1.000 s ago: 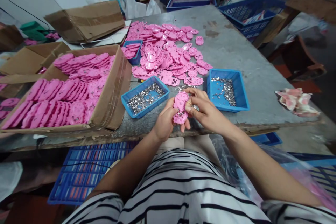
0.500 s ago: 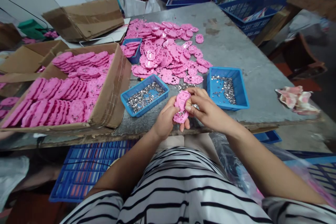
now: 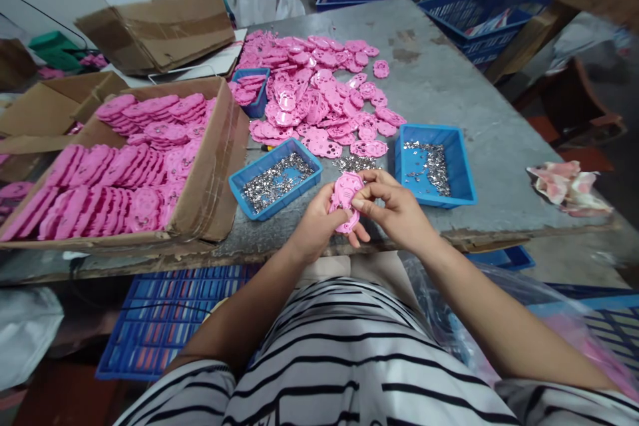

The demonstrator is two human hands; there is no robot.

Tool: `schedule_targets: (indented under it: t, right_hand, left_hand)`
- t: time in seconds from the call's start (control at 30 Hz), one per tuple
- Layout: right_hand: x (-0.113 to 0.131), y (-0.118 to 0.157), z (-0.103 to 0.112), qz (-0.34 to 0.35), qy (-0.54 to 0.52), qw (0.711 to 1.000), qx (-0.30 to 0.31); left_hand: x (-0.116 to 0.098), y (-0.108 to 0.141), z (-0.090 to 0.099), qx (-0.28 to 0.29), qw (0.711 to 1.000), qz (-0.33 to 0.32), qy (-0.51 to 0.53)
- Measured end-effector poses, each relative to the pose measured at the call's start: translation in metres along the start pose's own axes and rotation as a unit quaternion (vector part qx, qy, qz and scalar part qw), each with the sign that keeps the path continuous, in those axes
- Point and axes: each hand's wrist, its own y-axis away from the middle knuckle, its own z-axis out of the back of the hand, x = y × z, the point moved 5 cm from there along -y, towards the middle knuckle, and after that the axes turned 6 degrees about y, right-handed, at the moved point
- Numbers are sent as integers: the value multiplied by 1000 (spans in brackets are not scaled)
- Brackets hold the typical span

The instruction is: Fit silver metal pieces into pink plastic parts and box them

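Note:
Between my hands, near the table's front edge, is a pink plastic panel (image 3: 345,190) with moulded holes and ridges. My left hand (image 3: 319,219) grips it from the left, thumb across its lower part. From the right, my right hand (image 3: 392,203) has thumb and forefinger pressed together at the panel's right edge; any small part between them is too small to make out. Left of my hands stands a blue tray (image 3: 239,194) of small metal pieces. A second blue tray (image 3: 469,186) with similar pieces is to the right. Loose metal pieces (image 3: 354,163) lie just behind the panel.
A heap of pink panels (image 3: 319,93) covers the table's middle, beside a small blue bin (image 3: 257,106). At left, a cardboard box (image 3: 227,146) holds rows of stacked panels. A crumpled pinkish wrapper (image 3: 569,188) lies at the right edge. Blue crates (image 3: 484,6) stand beyond the table.
My left thumb has shifted over the lower part of the panel, and the metal pieces seen there earlier are now covered. The right hand stays at the panel's right edge. The view has shifted slightly.

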Motion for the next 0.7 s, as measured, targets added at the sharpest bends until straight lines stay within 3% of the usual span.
schedule_targets:
  t: [0.37,0.6,0.7]
  right_hand:
    - [5,4,-3,21,33,999,-18]
    - [5,11,11,3,8,989,-148]
    - [-1,12,14,-1,4,984,-177]
  left_hand:
    - [0,-2,3,-43,998,-15,-47]
    - [-4,0,6,-45,996,-28,-69]
    - [-2,-1,10,-50,996,-30,-61]
